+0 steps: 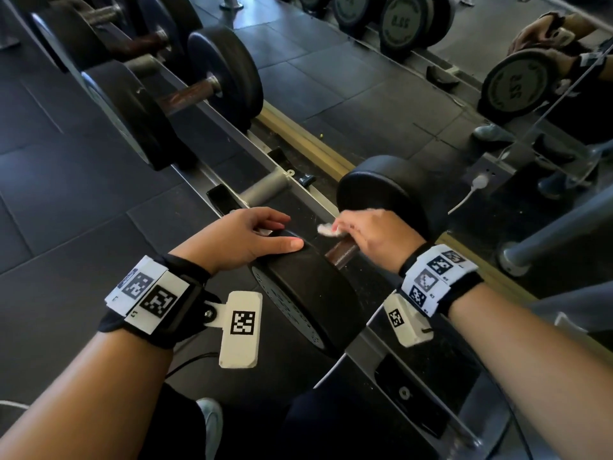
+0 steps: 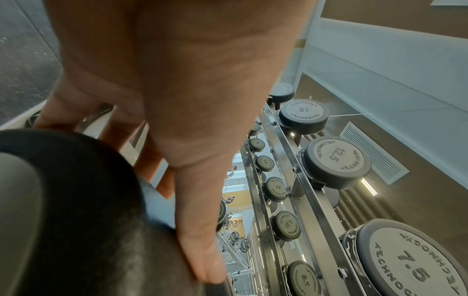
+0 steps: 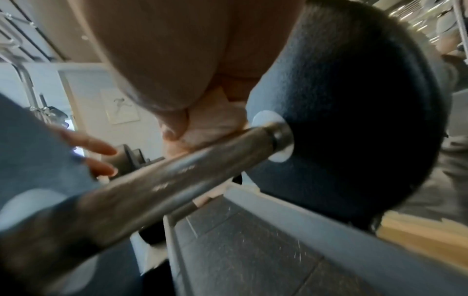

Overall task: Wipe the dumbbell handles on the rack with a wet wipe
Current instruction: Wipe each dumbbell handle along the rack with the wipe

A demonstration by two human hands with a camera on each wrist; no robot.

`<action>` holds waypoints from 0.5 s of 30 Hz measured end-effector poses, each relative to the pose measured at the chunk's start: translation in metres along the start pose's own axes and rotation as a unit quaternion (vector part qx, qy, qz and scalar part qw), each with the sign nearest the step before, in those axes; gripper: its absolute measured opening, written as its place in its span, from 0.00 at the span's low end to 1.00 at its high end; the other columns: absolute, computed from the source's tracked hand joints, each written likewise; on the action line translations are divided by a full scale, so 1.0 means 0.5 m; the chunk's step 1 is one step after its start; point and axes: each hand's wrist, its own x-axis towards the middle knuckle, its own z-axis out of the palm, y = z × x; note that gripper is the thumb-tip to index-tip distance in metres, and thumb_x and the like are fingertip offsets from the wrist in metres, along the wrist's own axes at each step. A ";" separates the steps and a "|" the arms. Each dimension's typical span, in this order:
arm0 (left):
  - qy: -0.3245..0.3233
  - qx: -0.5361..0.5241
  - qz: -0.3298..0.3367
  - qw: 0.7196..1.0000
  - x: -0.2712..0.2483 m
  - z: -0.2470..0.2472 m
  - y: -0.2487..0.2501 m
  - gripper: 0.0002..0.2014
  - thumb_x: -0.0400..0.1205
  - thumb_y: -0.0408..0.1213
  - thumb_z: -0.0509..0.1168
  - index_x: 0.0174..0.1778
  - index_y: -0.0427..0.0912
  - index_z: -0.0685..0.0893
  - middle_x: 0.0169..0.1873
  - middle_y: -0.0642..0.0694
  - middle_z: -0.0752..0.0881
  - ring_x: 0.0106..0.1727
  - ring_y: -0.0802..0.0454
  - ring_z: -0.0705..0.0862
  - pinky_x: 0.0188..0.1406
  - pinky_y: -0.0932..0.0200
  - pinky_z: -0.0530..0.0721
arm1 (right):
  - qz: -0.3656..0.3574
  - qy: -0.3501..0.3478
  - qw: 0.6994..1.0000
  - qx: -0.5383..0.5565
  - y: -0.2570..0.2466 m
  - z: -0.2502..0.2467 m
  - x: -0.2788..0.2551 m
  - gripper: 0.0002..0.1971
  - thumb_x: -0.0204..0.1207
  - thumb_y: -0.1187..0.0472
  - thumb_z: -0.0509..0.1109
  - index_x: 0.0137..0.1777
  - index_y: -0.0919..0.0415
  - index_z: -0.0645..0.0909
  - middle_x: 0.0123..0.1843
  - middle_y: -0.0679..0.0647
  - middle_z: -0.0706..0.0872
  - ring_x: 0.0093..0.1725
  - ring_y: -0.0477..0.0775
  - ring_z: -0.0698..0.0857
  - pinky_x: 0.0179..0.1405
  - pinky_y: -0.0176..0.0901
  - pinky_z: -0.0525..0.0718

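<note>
My right hand (image 1: 374, 234) squeezed the wipe (image 1: 326, 230) on the handle (image 1: 341, 254); my left hand (image 1: 252, 237) lay flat at nine o'clock; next, I should rub along it.

The left hand (image 1: 247, 234) rests on top of the near black head of a dumbbell (image 1: 318, 293) lying on the metal rack (image 1: 232, 134), fingers extended over its rim. The right hand (image 1: 374, 232) pinches a crumpled white wet wipe (image 1: 326, 229) over the dumbbell's brown handle (image 1: 341, 254). More dumbbells (image 1: 185, 94) sit further along the rack, beside a mirror (image 1: 497, 78)
</note>
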 end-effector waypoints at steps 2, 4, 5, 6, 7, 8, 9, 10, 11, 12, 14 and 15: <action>0.009 -0.007 -0.005 1.000 0.002 -0.002 0.002 0.42 0.58 0.70 0.69 0.71 0.61 0.78 0.63 0.60 0.83 0.64 0.57 0.81 0.73 0.48 0.76 | 0.019 -0.021 1.000 0.008 -0.007 0.013 -0.008 0.10 0.88 0.57 0.59 0.60 0.51 0.81 0.50 0.51 0.87 0.49 0.48 0.86 0.54 0.50 0.87; 0.014 -0.008 -0.013 1.000 0.003 -0.003 0.004 0.41 0.59 0.68 0.70 0.71 0.60 0.78 0.62 0.60 0.83 0.62 0.58 0.80 0.68 0.53 0.75 | 0.040 0.002 0.997 0.072 -0.016 0.019 -0.014 0.11 0.88 0.54 0.57 0.57 0.49 0.82 0.48 0.49 0.87 0.48 0.45 0.86 0.54 0.48 0.86; 0.013 -0.007 -0.017 1.000 0.004 -0.004 0.007 0.42 0.60 0.67 0.71 0.72 0.59 0.78 0.62 0.59 0.83 0.62 0.58 0.80 0.66 0.55 0.74 | 0.041 0.005 0.994 0.099 -0.022 0.019 -0.016 0.12 0.88 0.54 0.57 0.56 0.48 0.82 0.48 0.49 0.87 0.49 0.45 0.85 0.54 0.47 0.85; 0.012 -0.008 -0.023 1.000 0.004 -0.005 0.009 0.42 0.60 0.66 0.71 0.72 0.58 0.78 0.62 0.58 0.84 0.63 0.57 0.81 0.65 0.56 0.74 | 0.040 0.001 0.992 0.120 -0.026 0.017 -0.017 0.12 0.88 0.53 0.57 0.55 0.48 0.83 0.48 0.49 0.87 0.50 0.45 0.86 0.55 0.47 0.85; 0.013 -0.011 -0.028 0.999 0.003 -0.006 0.011 0.42 0.60 0.66 0.72 0.72 0.57 0.78 0.63 0.57 0.84 0.64 0.56 0.81 0.65 0.57 0.74 | 0.041 -0.004 0.989 0.144 -0.029 0.014 -0.016 0.12 0.88 0.53 0.57 0.54 0.47 0.83 0.49 0.48 0.88 0.51 0.45 0.86 0.55 0.45 0.84; 0.013 -0.015 -0.031 0.999 0.003 -0.006 0.012 0.43 0.59 0.66 0.72 0.72 0.57 0.78 0.63 0.57 0.84 0.64 0.56 0.81 0.67 0.56 0.75 | 0.050 -0.005 0.984 0.172 -0.032 0.009 -0.014 0.12 0.88 0.53 0.57 0.53 0.46 0.83 0.49 0.48 0.88 0.52 0.44 0.86 0.54 0.44 0.83; 0.013 -0.019 -0.032 0.999 0.002 -0.007 0.013 0.43 0.59 0.65 0.73 0.72 0.56 0.79 0.63 0.56 0.85 0.65 0.55 0.82 0.69 0.54 0.76 | 0.062 0.002 0.979 0.193 -0.032 0.003 -0.014 0.12 0.88 0.53 0.57 0.53 0.46 0.83 0.50 0.48 0.87 0.52 0.44 0.86 0.52 0.41 0.82; 0.012 -0.022 -0.031 0.999 0.001 -0.006 0.015 0.43 0.59 0.65 0.73 0.72 0.56 0.79 0.63 0.56 0.85 0.65 0.55 0.82 0.70 0.53 0.76 | 0.070 0.017 0.977 0.199 -0.030 -0.001 -0.014 0.11 0.88 0.53 0.57 0.54 0.47 0.83 0.50 0.48 0.87 0.52 0.43 0.85 0.49 0.37 0.81; 0.011 -0.024 -0.029 0.999 0.002 -0.004 0.016 0.43 0.59 0.65 0.73 0.72 0.56 0.79 0.63 0.56 0.85 0.64 0.55 0.82 0.70 0.54 0.76 | 0.072 0.033 0.979 0.187 -0.026 -0.005 -0.017 0.11 0.89 0.53 0.57 0.56 0.48 0.82 0.51 0.49 0.87 0.53 0.44 0.85 0.48 0.35 0.81; 0.013 -0.027 -0.028 0.999 0.001 -0.002 0.016 0.43 0.58 0.65 0.73 0.71 0.56 0.79 0.63 0.56 0.85 0.64 0.55 0.82 0.68 0.55 0.75 | 0.069 0.041 0.983 0.168 -0.023 -0.005 -0.020 0.11 0.89 0.53 0.57 0.58 0.49 0.82 0.51 0.49 0.86 0.53 0.44 0.85 0.47 0.35 0.81; 0.029 -0.039 -0.022 0.999 -0.002 0.003 0.011 0.42 0.57 0.66 0.72 0.70 0.56 0.80 0.62 0.58 0.85 0.63 0.56 0.81 0.63 0.58 0.74 | 0.065 0.032 0.988 0.137 -0.024 -0.002 -0.027 0.11 0.89 0.53 0.56 0.58 0.48 0.81 0.50 0.49 0.85 0.52 0.46 0.85 0.49 0.39 0.84; 0.040 -0.046 -0.018 0.998 -0.005 0.005 0.008 0.42 0.56 0.68 0.72 0.68 0.57 0.81 0.61 0.59 0.85 0.63 0.57 0.81 0.61 0.58 0.73 | 0.068 0.019 0.989 0.127 -0.025 0.000 -0.029 0.10 0.89 0.53 0.56 0.57 0.45 0.80 0.50 0.49 0.85 0.52 0.47 0.85 0.50 0.42 0.84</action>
